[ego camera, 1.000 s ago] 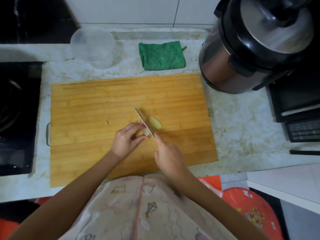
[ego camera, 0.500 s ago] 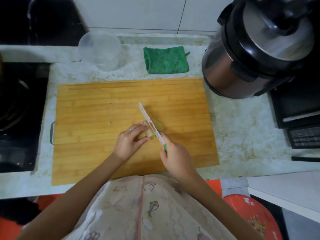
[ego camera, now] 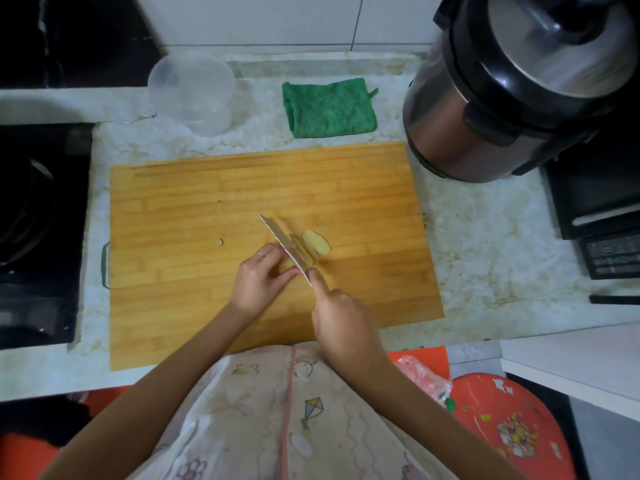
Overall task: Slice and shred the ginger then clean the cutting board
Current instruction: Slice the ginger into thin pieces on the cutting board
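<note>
Half a second ago the knife point(ego camera: 284, 247) was lifted clear of the ginger point(ego camera: 284, 265). Now its edge is down through the piece, near the middle of the cutting board point(ego camera: 207, 188). A fresh slice point(ego camera: 305, 255) leans against the blade, and an earlier slice point(ego camera: 317, 241) lies just beside it. The left hand point(ego camera: 258, 277) pinches the remaining ginger with curled fingers. The right hand point(ego camera: 341, 327) grips the handle, forefinger along the spine. Slicing looks only partly done; shredding and wiping the board, perhaps with the green cloth point(ego camera: 327, 109) on the bench point(ego camera: 485, 254), are still to come.
</note>
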Demonstrator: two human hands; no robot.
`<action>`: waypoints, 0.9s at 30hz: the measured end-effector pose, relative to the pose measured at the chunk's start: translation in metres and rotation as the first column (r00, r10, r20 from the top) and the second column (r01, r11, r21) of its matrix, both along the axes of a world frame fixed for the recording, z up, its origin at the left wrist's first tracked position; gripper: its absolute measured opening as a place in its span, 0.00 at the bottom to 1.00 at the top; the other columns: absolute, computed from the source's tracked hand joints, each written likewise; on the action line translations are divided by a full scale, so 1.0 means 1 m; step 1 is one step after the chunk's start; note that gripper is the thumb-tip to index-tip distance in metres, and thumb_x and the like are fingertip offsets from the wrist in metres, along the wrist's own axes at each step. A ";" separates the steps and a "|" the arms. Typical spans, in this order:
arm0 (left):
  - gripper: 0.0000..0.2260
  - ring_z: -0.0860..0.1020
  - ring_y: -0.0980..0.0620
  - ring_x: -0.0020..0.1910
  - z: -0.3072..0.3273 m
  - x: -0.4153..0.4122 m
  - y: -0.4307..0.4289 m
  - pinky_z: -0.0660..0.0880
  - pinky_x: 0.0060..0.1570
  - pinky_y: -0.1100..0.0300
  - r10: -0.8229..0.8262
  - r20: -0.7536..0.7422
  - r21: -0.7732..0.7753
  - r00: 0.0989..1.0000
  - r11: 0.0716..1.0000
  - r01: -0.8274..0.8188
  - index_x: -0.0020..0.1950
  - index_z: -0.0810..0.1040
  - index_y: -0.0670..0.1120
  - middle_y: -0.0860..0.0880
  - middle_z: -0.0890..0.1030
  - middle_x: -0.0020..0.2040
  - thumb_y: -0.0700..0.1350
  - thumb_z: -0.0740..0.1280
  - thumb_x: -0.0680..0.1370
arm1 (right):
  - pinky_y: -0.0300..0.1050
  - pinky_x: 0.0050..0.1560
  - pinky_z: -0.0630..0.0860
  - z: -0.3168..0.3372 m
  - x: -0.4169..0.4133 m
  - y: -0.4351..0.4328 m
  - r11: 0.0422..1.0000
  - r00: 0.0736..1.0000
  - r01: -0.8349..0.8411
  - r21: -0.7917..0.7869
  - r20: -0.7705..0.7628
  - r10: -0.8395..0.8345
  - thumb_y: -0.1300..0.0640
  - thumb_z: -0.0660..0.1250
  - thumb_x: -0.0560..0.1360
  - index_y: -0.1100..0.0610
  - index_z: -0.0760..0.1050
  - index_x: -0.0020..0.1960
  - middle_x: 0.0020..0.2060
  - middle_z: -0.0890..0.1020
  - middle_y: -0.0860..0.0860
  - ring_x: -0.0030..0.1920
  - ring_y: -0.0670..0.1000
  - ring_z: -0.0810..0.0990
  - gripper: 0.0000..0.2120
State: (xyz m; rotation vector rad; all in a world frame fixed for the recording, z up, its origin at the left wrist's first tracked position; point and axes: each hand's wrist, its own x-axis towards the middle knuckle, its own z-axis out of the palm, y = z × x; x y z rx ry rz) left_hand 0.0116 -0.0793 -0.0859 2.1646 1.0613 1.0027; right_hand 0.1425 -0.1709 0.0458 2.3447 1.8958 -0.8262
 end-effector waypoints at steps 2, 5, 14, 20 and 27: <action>0.16 0.78 0.52 0.49 0.000 0.000 0.000 0.74 0.45 0.61 0.003 0.009 0.004 1.000 1.000 -0.003 0.53 0.75 0.47 0.46 0.81 0.50 0.60 0.61 0.79 | 0.42 0.29 0.63 0.002 -0.003 0.001 0.999 0.997 -0.015 0.032 0.072 0.012 0.62 0.65 0.74 0.52 0.65 0.70 0.36 0.80 0.55 0.34 0.56 0.82 0.26; 0.16 0.78 0.51 0.49 0.000 0.000 0.000 0.74 0.45 0.61 -0.005 0.017 -0.002 1.000 1.000 0.005 0.53 0.75 0.47 0.47 0.80 0.51 0.59 0.62 0.79 | 0.42 0.28 0.63 0.002 -0.004 0.000 0.999 0.998 -0.010 0.044 0.070 0.006 0.63 0.66 0.73 0.52 0.67 0.70 0.35 0.80 0.55 0.33 0.56 0.82 0.26; 0.15 0.77 0.52 0.50 0.000 0.000 0.001 0.75 0.44 0.61 -0.008 -0.002 0.016 1.000 1.000 0.008 0.53 0.75 0.48 0.44 0.82 0.50 0.59 0.61 0.79 | 0.45 0.36 0.64 0.007 -0.004 0.004 1.000 1.000 -0.011 0.012 0.030 0.010 0.64 0.53 0.79 0.50 0.52 0.76 0.47 0.80 0.55 0.46 0.57 0.81 0.27; 0.14 0.79 0.52 0.48 -0.004 -0.002 0.000 0.76 0.41 0.58 -0.001 -0.006 0.022 1.000 1.000 0.001 0.52 0.77 0.46 0.48 0.80 0.52 0.57 0.63 0.79 | 0.41 0.25 0.54 0.010 -0.007 0.005 1.000 1.000 0.006 0.014 0.012 -0.006 0.64 0.53 0.79 0.49 0.52 0.76 0.44 0.80 0.55 0.44 0.56 0.81 0.28; 0.21 0.78 0.54 0.47 -0.004 -0.001 -0.001 0.74 0.43 0.63 0.045 -0.038 0.070 0.998 0.997 -0.042 0.45 0.83 0.38 0.44 0.84 0.47 0.56 0.64 0.79 | 0.45 0.36 0.64 0.008 -0.007 0.007 1.000 1.000 0.017 -0.011 0.019 -0.017 0.63 0.53 0.80 0.49 0.50 0.77 0.46 0.81 0.55 0.46 0.56 0.81 0.28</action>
